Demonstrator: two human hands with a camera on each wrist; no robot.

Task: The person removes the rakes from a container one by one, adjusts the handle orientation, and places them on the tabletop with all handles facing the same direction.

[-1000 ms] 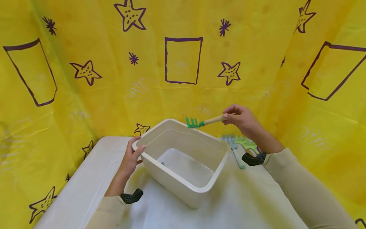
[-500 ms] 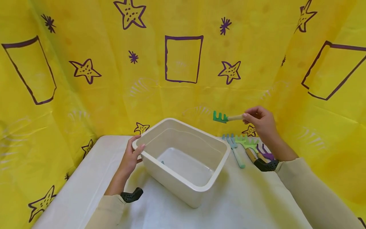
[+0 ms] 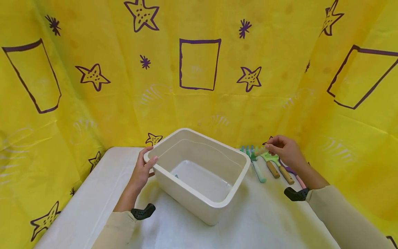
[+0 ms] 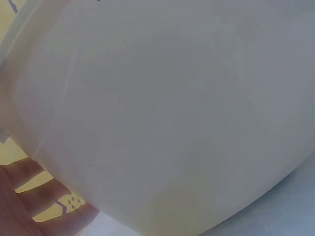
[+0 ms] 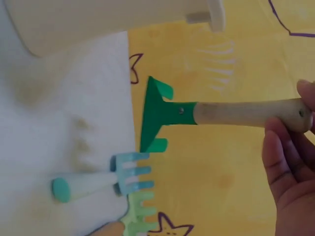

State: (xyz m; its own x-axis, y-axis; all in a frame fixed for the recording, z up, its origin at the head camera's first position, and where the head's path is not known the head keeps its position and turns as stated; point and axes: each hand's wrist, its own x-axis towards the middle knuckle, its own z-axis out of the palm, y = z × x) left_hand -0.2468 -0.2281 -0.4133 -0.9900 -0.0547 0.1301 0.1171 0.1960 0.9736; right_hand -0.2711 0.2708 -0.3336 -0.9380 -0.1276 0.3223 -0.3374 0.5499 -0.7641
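A cream plastic tub (image 3: pixel 186 204) stands on the white table, turned at an angle. My left hand (image 3: pixel 140 176) grips its left corner, thumb over the rim and fingers outside; the left wrist view shows mostly the tub's pale wall (image 4: pixel 162 108). Between thumb and fingers, my right hand (image 3: pixel 286 152) pinches the end of a small hand rake's wooden handle (image 5: pixel 236 113), its green head (image 5: pixel 155 113) facing left. The rake is held over a row of other small rakes, right of the tub. Among them are a blue one (image 3: pixel 258 171) and a light green one (image 3: pixel 270 157).
A purple rake (image 3: pixel 289 169) with a pink handle and two wooden handles (image 3: pixel 273 169) lie farther right. Inside the tub a small bluish bit (image 3: pixel 176 176) shows at the near wall. Yellow curtain (image 3: pixel 199 110) with purple drawings hangs behind and at both sides.
My right hand has carried the green rake from above the tub's back rim to the right, then lowered it toward the other rakes. The left hand and tub stay put.
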